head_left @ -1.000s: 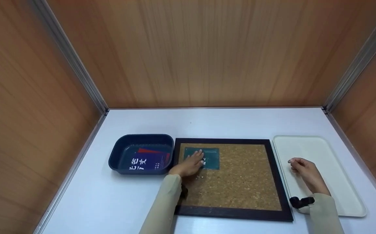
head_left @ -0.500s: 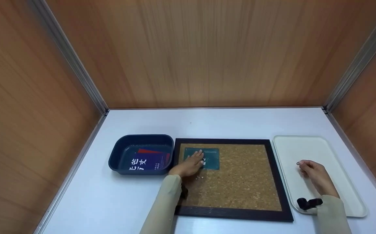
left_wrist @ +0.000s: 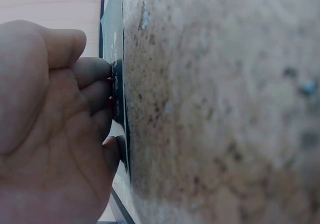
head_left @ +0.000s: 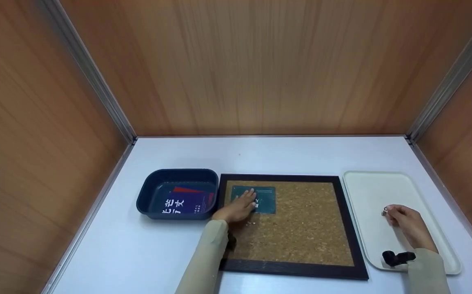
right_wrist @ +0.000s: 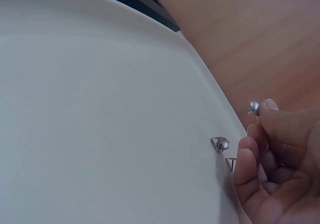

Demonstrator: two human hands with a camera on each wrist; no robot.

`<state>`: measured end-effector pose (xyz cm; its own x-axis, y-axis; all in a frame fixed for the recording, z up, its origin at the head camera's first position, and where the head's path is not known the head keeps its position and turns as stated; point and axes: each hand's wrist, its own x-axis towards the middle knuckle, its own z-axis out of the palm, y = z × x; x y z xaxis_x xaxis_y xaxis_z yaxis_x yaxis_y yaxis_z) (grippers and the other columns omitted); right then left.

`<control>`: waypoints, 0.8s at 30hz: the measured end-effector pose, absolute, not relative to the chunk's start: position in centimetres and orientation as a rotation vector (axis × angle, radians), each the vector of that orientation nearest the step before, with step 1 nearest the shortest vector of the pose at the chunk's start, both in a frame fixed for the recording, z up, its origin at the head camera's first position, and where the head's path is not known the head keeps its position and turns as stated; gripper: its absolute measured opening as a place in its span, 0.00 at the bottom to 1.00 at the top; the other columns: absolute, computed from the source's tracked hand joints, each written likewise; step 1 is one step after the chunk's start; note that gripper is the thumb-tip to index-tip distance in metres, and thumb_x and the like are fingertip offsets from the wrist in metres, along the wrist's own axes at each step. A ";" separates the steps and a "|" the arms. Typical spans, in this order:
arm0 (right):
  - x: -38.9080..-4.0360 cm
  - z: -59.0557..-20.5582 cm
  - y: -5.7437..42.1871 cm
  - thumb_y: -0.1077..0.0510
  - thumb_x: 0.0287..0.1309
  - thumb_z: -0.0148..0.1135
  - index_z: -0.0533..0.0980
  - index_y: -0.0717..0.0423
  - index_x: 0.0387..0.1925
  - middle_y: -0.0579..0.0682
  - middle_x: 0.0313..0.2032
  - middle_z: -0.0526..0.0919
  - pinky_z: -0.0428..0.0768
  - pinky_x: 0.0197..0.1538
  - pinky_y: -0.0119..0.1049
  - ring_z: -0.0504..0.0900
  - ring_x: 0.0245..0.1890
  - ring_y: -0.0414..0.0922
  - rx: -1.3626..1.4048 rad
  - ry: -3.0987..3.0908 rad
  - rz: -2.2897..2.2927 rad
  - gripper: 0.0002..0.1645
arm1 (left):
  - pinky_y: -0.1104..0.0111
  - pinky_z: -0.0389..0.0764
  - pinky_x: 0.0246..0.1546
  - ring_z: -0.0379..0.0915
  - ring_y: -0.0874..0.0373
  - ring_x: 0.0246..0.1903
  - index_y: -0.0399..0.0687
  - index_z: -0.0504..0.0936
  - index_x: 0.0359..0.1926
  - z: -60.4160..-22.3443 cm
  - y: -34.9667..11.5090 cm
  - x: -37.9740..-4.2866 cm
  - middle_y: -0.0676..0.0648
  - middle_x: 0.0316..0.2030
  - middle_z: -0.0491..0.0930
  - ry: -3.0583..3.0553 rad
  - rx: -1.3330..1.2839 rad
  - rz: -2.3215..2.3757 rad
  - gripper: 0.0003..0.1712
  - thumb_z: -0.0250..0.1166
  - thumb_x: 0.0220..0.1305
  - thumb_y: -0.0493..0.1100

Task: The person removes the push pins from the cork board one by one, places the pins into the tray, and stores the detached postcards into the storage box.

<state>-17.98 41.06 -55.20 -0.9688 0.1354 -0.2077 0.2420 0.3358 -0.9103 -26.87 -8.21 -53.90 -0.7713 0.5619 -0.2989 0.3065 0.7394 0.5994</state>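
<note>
In the head view my left hand [head_left: 238,207] lies across a dark green card [head_left: 265,200] on the cork board [head_left: 305,228]. Its fingers stretch over the card and cover part of the print; the left wrist view shows the fingertips [left_wrist: 102,92] against the card. Over the pale tray [head_left: 366,188], my right hand [head_left: 411,224] pinches a small silver pin [right_wrist: 255,107] between thumb and finger. Close to its other fingers, two more silver pins [right_wrist: 220,144] appear, seemingly on the tray; one is partly hidden.
A dark blue bin [head_left: 146,204] stands left of the board, with a purple card [head_left: 189,203] and a red card [head_left: 185,189] inside. The board's dark frame [head_left: 293,267] sits between bin and tray. Wooden walls [head_left: 268,69] enclose the white table [head_left: 179,151].
My right hand has moved right and slightly nearer over the tray, keeping its fingertips pinched. My left hand and the green card have stayed in place.
</note>
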 end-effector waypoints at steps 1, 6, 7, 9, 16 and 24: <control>-17.9 -55.2 41.2 0.44 0.69 0.51 0.72 0.64 0.49 0.34 0.36 0.77 0.77 0.41 0.23 0.72 0.36 0.31 0.356 2.487 -1.720 0.25 | 0.54 0.38 0.76 0.31 0.51 0.76 0.43 0.47 0.75 -53.9 -8.2 -26.9 0.46 0.76 0.39 2.469 0.665 0.739 0.30 0.36 0.78 0.49; -17.7 -55.5 41.7 0.45 0.69 0.52 0.70 0.67 0.51 0.33 0.35 0.77 0.79 0.40 0.23 0.74 0.34 0.30 0.384 2.489 -1.706 0.27 | 0.52 0.38 0.76 0.31 0.48 0.76 0.40 0.47 0.75 -53.9 -8.2 -26.9 0.42 0.76 0.39 2.465 0.702 0.738 0.30 0.35 0.79 0.48; -17.7 -55.6 41.8 0.46 0.69 0.52 0.70 0.67 0.51 0.32 0.34 0.76 0.79 0.40 0.23 0.74 0.33 0.30 0.388 2.496 -1.698 0.27 | 0.51 0.38 0.76 0.31 0.47 0.76 0.40 0.47 0.75 -53.9 -8.2 -26.9 0.42 0.76 0.39 2.465 0.709 0.740 0.30 0.35 0.79 0.48; -17.7 -55.7 42.1 0.47 0.70 0.51 0.71 0.67 0.51 0.32 0.34 0.76 0.79 0.40 0.23 0.74 0.34 0.30 0.395 2.505 -1.697 0.26 | 0.52 0.38 0.76 0.31 0.47 0.76 0.39 0.47 0.75 -53.9 -8.2 -26.9 0.42 0.76 0.39 2.467 0.708 0.739 0.30 0.35 0.79 0.48; -17.7 -55.7 42.8 0.48 0.70 0.50 0.73 0.64 0.46 0.36 0.35 0.76 0.78 0.39 0.23 0.73 0.32 0.31 0.425 2.540 -1.656 0.21 | 0.50 0.39 0.75 0.33 0.46 0.76 0.39 0.48 0.74 -53.9 -8.3 -26.9 0.41 0.76 0.40 2.468 0.714 0.745 0.30 0.36 0.78 0.47; -17.7 -55.5 43.6 0.50 0.71 0.49 0.72 0.70 0.48 0.34 0.30 0.75 0.78 0.37 0.23 0.73 0.31 0.31 0.434 2.597 -1.583 0.23 | 0.51 0.38 0.75 0.32 0.47 0.76 0.39 0.47 0.75 -54.0 -8.3 -27.0 0.42 0.76 0.40 2.464 0.713 0.744 0.30 0.36 0.79 0.47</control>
<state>-17.71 43.57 -55.54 -0.9578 0.2027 -0.2037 0.2740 0.4300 -0.8603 -27.02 -8.32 -54.00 -0.7562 0.5923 -0.2781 0.3395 0.7185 0.6070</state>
